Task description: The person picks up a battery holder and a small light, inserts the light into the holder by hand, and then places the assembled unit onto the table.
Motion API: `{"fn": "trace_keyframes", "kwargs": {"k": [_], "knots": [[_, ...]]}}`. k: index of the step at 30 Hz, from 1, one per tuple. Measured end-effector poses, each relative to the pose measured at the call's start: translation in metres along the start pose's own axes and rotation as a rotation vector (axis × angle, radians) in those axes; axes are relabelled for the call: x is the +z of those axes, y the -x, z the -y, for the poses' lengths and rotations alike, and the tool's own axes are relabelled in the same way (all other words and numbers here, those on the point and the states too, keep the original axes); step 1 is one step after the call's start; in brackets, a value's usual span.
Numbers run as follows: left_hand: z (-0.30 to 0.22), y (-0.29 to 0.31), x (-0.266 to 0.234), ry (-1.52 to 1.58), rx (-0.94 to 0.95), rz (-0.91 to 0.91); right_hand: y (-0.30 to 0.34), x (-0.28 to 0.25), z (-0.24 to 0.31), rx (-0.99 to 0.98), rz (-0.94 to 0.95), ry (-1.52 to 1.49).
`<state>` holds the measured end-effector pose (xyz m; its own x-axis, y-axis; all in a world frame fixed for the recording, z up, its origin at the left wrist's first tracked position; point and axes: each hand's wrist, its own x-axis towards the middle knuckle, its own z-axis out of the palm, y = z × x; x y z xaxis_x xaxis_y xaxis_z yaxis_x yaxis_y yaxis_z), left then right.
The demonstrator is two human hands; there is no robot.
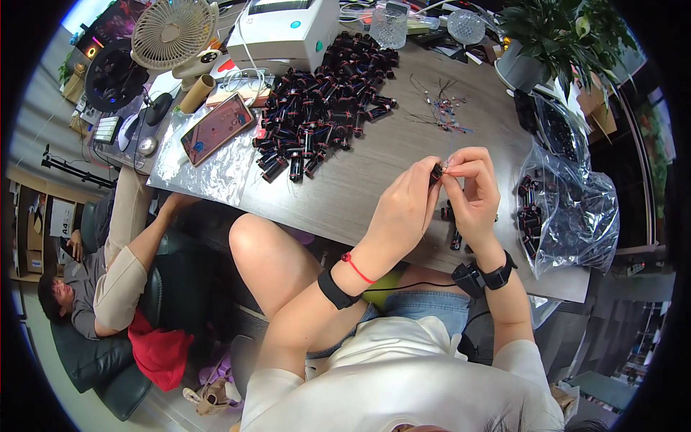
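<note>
My left hand (405,201) is closed, holding a small black cylindrical part (436,173) between thumb and fingertips above the table's front edge. Against the end of that part, my right hand (473,189) is pinched; what lies in its fingertips is too fine to make out, though thin wire seems to show there. Several similar black cylinders (455,240) lie beneath the hands, partly hidden by them. A large heap of black cylinders (324,101) with red bands and thin wires covers the table's middle left. Farther back, loose thin wires and small coloured bits (448,111) are scattered.
Right of my hands lies a clear plastic bag (579,216), with more black cylinders (529,216) beside it. A phone (217,128) rests on plastic at the left. Behind are a fan (174,34), a white box-shaped machine (284,39) and a potted plant (520,66). Another person (90,295) reclines at left.
</note>
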<state>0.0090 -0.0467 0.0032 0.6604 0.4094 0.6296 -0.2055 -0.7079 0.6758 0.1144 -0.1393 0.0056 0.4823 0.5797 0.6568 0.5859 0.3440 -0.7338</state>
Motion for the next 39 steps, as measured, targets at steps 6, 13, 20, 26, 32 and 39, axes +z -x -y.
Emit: {"fn": "trace_keyframes", "kwargs": {"k": [6, 13, 20, 26, 32, 39], "knots": [[0.002, 0.0, -0.001, -0.007, -0.031, 0.044, -0.002, -0.001, -0.001, 0.055, 0.069, -0.019], [0.005, 0.002, 0.0, 0.012, -0.035, 0.081, -0.001, -0.002, -0.003, 0.071, 0.073, -0.069], [0.007, -0.003, -0.009, 0.262, -0.16, 0.241, -0.008, -0.005, -0.01, 0.222, 0.037, -0.411], [0.012, -0.004, -0.009, 0.701, -0.38, 0.349, -0.009, -0.016, -0.008, 0.171, 0.117, -0.193], [0.014, -0.006, -0.014, 0.651, -0.384, 0.352, -0.012, -0.02, 0.0, 0.144, 0.167, -0.071], [0.013, -0.01, -0.019, 0.537, -0.346, 0.361, -0.013, -0.02, 0.0, 0.149, 0.18, -0.05]]}}
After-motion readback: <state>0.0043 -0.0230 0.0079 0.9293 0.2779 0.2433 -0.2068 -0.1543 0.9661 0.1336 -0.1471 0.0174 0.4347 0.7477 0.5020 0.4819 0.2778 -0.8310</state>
